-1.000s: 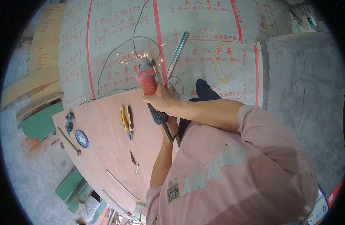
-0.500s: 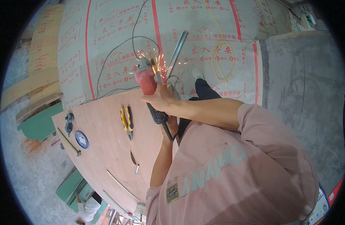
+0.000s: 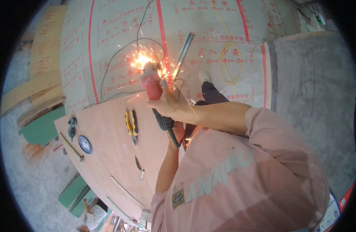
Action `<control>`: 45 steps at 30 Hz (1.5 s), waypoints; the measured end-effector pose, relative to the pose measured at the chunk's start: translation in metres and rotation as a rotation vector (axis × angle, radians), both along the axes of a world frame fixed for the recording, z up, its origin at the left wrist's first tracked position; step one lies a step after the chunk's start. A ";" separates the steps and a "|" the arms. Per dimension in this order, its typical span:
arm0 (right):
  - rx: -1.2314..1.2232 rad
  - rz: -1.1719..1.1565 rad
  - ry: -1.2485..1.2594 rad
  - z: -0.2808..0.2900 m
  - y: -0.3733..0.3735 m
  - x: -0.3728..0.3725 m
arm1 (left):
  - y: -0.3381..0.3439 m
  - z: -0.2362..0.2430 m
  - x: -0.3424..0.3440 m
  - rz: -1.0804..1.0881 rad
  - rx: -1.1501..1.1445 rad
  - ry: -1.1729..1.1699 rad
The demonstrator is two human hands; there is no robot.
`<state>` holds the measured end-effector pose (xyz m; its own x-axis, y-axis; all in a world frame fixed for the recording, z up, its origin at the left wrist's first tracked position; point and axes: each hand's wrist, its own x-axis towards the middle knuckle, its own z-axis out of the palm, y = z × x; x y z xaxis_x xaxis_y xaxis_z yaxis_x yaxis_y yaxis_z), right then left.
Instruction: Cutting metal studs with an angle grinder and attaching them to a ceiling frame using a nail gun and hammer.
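Observation:
My right hand (image 3: pixel 168 104) is closed round a red and black angle grinder (image 3: pixel 150 86), held at an angle beside the plywood's far edge. Bright sparks (image 3: pixel 142 58) spray from its head, where the piece being touched is hard to make out. Below the grinder's black rear end, my left hand (image 3: pixel 176 133) is partly hidden and looks closed on something I cannot make out. A shiny metal channel (image 3: pixel 184 50) extends beyond the grinder.
Pliers (image 3: pixel 131 127), a blue round object (image 3: pixel 85 144) and several small tools lie on plywood (image 3: pixel 104 123). Black cord (image 3: pixel 116 52) and yellow cable (image 3: pixel 223 65) cross the floor covering (image 3: pixel 81 46). Green boards (image 3: pixel 40 125) lie left. Another person (image 3: pixel 96 216) is at lower left.
The sparks have grown much brighter and wider round the grinder head, with streaks now reaching down past my right hand. My hands and the grinder have stayed almost in place.

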<state>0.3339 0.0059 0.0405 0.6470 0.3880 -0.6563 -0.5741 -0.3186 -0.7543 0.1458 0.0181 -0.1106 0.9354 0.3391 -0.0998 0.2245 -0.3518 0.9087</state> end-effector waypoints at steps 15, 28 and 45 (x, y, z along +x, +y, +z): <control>0.007 0.032 -0.039 -0.007 0.005 -0.006 | 0.003 0.005 -0.003 0.109 -0.022 0.017; 0.003 0.021 0.006 -0.003 -0.006 0.003 | -0.004 0.013 0.013 0.158 -0.295 -0.017; 0.033 -0.018 -0.150 0.023 -0.004 0.013 | 0.052 0.088 0.023 0.239 -0.339 0.443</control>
